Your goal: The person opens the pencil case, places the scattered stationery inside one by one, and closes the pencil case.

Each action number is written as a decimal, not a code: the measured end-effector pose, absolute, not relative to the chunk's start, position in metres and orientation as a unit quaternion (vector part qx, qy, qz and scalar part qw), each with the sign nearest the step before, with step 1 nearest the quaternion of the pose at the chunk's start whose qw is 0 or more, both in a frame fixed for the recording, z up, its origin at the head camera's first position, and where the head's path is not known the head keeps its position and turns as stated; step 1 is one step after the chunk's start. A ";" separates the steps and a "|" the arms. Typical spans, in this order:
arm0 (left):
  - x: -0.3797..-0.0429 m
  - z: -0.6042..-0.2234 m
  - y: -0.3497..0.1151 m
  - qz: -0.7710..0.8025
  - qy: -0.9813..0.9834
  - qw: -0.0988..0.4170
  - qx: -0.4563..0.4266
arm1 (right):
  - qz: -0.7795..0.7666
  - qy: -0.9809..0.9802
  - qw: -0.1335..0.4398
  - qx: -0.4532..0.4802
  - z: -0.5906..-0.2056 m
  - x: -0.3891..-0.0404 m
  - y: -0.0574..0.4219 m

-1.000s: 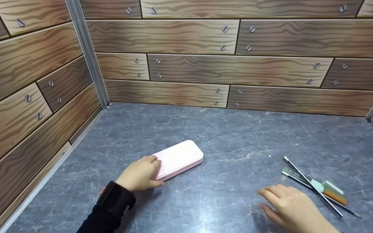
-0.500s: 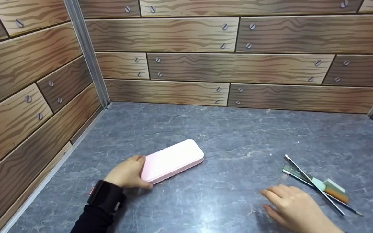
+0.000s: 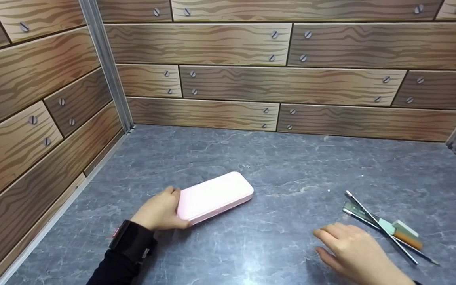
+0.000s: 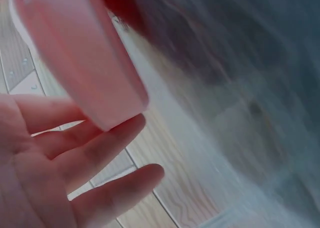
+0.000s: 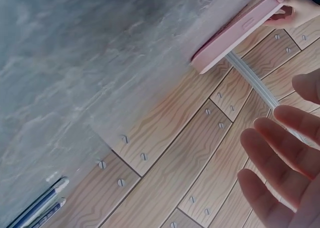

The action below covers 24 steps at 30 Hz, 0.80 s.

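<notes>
A pink pencil case lies on the grey marbled table, left of the middle in the head view. My left hand grips its near left end, thumb along the front side and fingers at the far side. In the left wrist view, fingers touch the end of the case. My right hand is held over the table with relaxed fingers and nothing in it. Right beside it, two crossed pencils lie over a green see-through strip, an orange and mint piece and a pale green block.
A wood-patterned wall closes off the back, and another stands on the left. Grey metal posts mark the corners. Small white specks dot the table near the pencils.
My left hand slid from the top of the pencil case back to its near left end and took hold there. The case then shifted slightly right. My right hand has barely moved.
</notes>
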<state>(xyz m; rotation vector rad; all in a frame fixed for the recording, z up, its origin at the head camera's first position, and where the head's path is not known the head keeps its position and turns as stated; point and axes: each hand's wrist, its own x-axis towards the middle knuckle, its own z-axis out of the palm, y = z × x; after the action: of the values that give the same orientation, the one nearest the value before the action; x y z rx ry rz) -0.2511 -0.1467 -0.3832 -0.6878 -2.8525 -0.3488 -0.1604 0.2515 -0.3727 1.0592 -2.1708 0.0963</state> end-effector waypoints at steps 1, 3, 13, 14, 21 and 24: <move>-0.250 -0.383 -0.144 -0.118 -0.959 0.106 -0.235 | 0.040 -0.839 0.354 0.411 -0.372 -0.161 0.250; -0.249 -0.381 -0.138 -0.118 -0.954 0.132 -0.241 | 0.042 -0.834 0.360 0.415 -0.371 -0.165 0.246; -0.246 -0.372 -0.100 -0.143 -0.929 0.230 -0.254 | 0.063 -0.810 0.385 0.438 -0.363 -0.192 0.211; -0.246 -0.372 -0.095 -0.151 -0.926 0.236 -0.253 | 0.066 -0.809 0.385 0.439 -0.362 -0.196 0.208; -0.245 -0.365 -0.060 -0.200 -0.914 0.256 -0.244 | 0.068 -0.824 0.376 0.417 -0.364 -0.218 0.189; -0.245 -0.363 -0.048 -0.212 -0.911 0.253 -0.248 | 0.065 -0.836 0.366 0.404 -0.367 -0.226 0.187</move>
<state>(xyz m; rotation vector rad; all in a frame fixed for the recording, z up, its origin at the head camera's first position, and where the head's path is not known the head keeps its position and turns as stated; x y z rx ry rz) -0.2447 -0.0484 -0.3628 -0.6732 -2.4763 -0.5759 -0.2262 0.1869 -0.3668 1.0395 -2.1480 0.1667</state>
